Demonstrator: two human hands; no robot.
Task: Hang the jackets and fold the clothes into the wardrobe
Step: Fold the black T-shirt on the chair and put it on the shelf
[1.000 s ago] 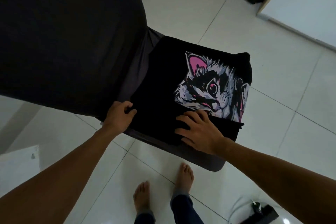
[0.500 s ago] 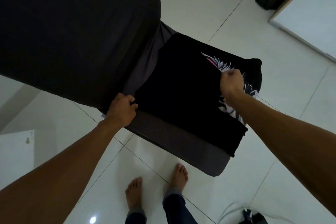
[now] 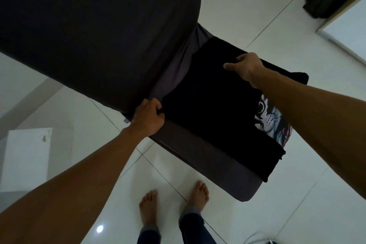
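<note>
Head view, garment: a black T-shirt (image 3: 213,109) lies part-folded on a dark-covered seat (image 3: 208,156) in the middle of the frame. A plain black flap covers most of it.
Head view, print: a strip of a white, pink and black cartoon animal print (image 3: 271,125) shows at the shirt's right side, just under the right forearm.
Head view, left hand: the left hand (image 3: 148,119), centre-left of the frame, is closed on the shirt's near-left corner, fingers curled over the edge.
Head view, right hand: the right hand (image 3: 245,67), upper right of centre, pinches the far edge of the folded flap, thumb on top, fingers tucked under.
Head view, surroundings: a large dark cushion (image 3: 95,25) fills the upper left; a pale tiled floor (image 3: 247,6) lies around; bare feet (image 3: 172,204) show at bottom centre.
Hidden: most of the print is under the flap and the forearm.
Hard to make out: the shirt's sleeves and collar are lost in the black cloth; a dark shape at the upper right corner is cut off by the frame.
</note>
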